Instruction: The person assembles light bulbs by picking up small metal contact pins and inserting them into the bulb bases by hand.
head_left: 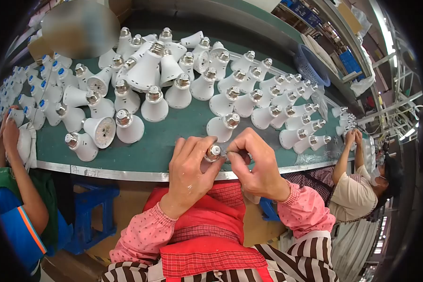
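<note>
Near the front edge of the green bench, my left hand is wrapped round a white bulb housing with a metal screw cap, its cap end facing up. Close on its right, my right hand has thumb and forefinger pinched beside the cap; what they hold is too small to make out. Just behind my hands stands another white bulb, cap up. Left of my left hand are more upright bulbs and one lying with its open round end showing.
Many white bulbs cover the green bench, some with blue tips at the left. A metal edge runs along the front. A blue basket is at the back right. Co-workers' hands show at right and left; blue stools are below.
</note>
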`<act>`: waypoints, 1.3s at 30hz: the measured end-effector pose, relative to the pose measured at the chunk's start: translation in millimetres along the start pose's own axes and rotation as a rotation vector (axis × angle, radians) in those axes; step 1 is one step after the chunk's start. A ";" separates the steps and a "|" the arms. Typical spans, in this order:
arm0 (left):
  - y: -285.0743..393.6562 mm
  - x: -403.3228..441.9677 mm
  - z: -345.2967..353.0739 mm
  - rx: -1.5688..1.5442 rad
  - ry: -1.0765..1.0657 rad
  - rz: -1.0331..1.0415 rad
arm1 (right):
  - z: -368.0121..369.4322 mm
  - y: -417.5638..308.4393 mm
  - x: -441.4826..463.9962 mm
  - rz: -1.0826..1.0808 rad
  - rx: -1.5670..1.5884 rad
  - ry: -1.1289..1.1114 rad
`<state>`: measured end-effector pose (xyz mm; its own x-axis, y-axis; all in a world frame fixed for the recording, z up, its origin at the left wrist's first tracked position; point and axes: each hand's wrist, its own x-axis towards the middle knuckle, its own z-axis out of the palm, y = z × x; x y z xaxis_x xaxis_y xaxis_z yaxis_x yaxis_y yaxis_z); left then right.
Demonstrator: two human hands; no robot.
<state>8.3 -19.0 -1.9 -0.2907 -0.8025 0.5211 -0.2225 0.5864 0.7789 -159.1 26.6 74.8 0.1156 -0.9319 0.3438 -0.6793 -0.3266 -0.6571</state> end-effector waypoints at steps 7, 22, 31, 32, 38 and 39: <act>-5.4 -2.7 2.4 -0.001 0.012 0.009 | 3.2 6.2 12.0 -0.125 -0.107 -0.033; -5.8 -7.3 1.8 -0.082 0.062 -0.020 | -24.1 12.8 -11.2 0.214 -0.008 0.048; 44.2 26.6 72.1 -0.297 -0.127 0.037 | -68.0 27.1 -74.6 0.382 0.188 0.541; 47.6 28.4 80.0 -0.303 -0.142 0.057 | -73.4 29.7 -83.4 0.371 0.190 0.566; 62.4 32.8 111.3 -0.269 -0.252 0.104 | -87.8 48.4 -123.6 0.368 0.238 0.618; 63.6 33.3 116.7 -0.271 -0.253 0.114 | -88.1 51.4 -127.7 0.364 0.250 0.626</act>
<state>-124.2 4.5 24.2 -0.5276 -0.6613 0.5332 0.0683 0.5927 0.8026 -272.6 142.8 56.2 -0.5672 -0.7486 0.3435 -0.4034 -0.1111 -0.9083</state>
